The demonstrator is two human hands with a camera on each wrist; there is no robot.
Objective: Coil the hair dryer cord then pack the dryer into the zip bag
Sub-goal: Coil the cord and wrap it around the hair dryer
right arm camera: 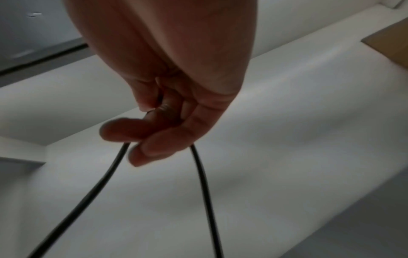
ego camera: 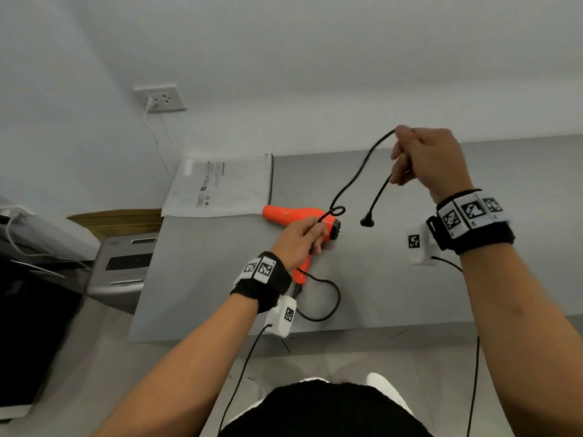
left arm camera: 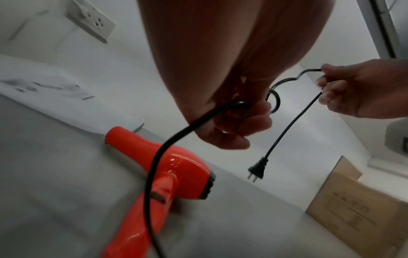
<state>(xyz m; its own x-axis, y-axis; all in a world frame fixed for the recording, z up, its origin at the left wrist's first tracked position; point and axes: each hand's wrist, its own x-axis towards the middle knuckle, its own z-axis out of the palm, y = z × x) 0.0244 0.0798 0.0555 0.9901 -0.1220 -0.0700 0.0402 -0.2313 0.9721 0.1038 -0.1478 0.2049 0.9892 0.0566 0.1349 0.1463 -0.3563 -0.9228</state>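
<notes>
An orange hair dryer (ego camera: pixel 293 214) (left arm camera: pixel 176 167) lies on the grey table (ego camera: pixel 394 279), nozzle toward the white zip bag (ego camera: pixel 220 184) (left arm camera: pixel 55 90) at the table's far left. Its black cord (ego camera: pixel 353 181) (left arm camera: pixel 154 165) leaves the handle, loops on the table and rises. My left hand (ego camera: pixel 299 241) (left arm camera: pixel 234 122) grips the cord above the dryer, a small loop poking out past its fingers. My right hand (ego camera: pixel 422 159) (left arm camera: pixel 357 90) (right arm camera: pixel 159 122) is raised higher and pinches a bend of cord (right arm camera: pixel 92 188). The plug (ego camera: pixel 367 221) (left arm camera: pixel 257 170) dangles below it.
A wall socket (ego camera: pixel 161 97) (left arm camera: pixel 92 19) with a white charger cable sits up left. A cardboard box (ego camera: pixel 120 220) and a grey appliance (ego camera: pixel 126 266) stand left of the table. Another cardboard box (left arm camera: pixel 362 216) shows in the left wrist view. Bare table lies right of the dryer.
</notes>
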